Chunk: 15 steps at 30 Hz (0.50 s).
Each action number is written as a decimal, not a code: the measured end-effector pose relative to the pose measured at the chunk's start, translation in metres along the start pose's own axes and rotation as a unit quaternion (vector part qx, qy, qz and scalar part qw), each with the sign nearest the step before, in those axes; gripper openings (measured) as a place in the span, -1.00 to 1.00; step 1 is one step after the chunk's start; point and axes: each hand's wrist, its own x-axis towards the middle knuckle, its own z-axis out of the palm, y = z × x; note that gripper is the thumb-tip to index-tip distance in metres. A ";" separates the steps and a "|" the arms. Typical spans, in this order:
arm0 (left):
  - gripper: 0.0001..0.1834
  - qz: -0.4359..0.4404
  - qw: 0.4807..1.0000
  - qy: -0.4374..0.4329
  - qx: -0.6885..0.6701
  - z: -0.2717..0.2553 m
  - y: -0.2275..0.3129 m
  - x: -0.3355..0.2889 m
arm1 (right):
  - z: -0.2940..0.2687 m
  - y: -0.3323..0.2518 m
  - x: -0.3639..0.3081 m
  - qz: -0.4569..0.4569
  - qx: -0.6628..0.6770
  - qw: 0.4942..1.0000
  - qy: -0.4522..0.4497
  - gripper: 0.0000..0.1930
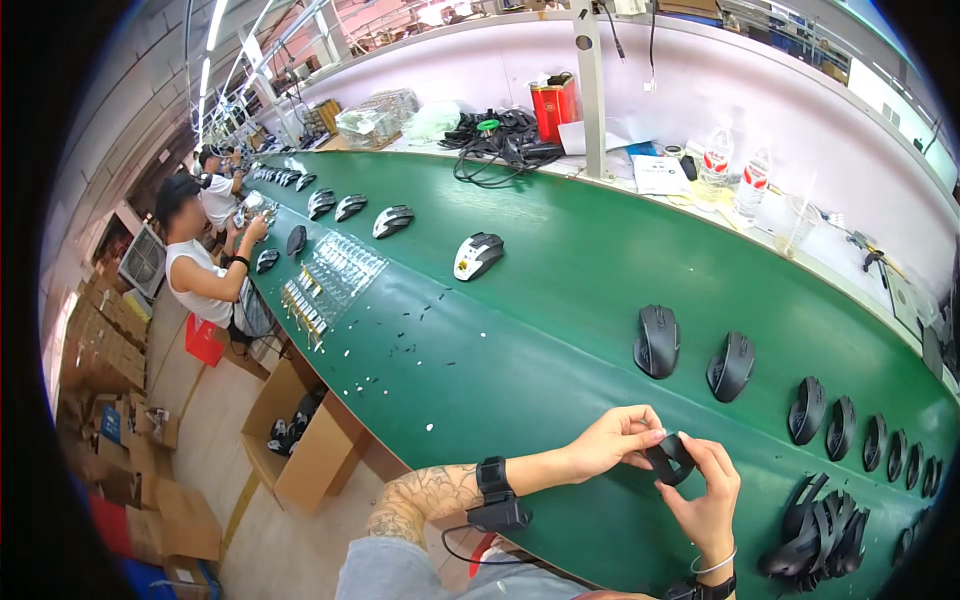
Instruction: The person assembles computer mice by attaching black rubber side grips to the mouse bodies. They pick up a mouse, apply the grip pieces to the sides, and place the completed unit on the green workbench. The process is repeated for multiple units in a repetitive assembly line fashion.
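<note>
Currently, a person's left hand (612,445) and right hand (710,500) are holding a small black plastic part (660,463) with an open middle, just above the green tabletop (540,400) near its front edge. The left fingers are pinching its left side; the right fingers are curving around its right side, thumb below and index finger above. To the right, a heap of black curved shells (820,535) is lying on the tabletop, and beyond the hands a row of black computer mice (657,343) is running rightward. Farther off, a white-and-black mouse (482,254) is resting, showing a small yellow-and-dark mark on its pale shell. Along the back, 2 clear bottles (746,203) are wearing white-and-red labels (715,162); a white printed sheet (662,177) is lying near them, its text too small to read. At far left, a co-worker (195,275) is handling something too small to identify.
</note>
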 end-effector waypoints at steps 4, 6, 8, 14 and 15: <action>-0.82 -0.017 1.000 -0.008 0.005 -0.002 0.002 0.000 | 0.001 0.002 -0.002 -0.022 0.004 1.000 -0.006 -0.38; -0.78 -0.023 0.999 -0.019 0.035 -0.004 0.009 0.001 | 0.004 0.002 -0.003 0.005 0.012 1.000 0.024 -0.40; -0.71 -0.026 0.996 -0.031 0.085 -0.015 0.032 0.003 | 0.008 0.000 -0.003 0.060 0.029 0.995 0.074 -0.42; -0.33 0.099 0.481 0.347 0.799 -0.205 0.142 0.034 | 0.012 0.020 -0.011 -0.015 -0.049 0.997 0.057 -0.50; -0.31 0.068 0.456 0.423 0.781 -0.235 0.151 0.031 | 0.013 0.024 -0.011 -0.018 -0.046 0.997 0.060 -0.50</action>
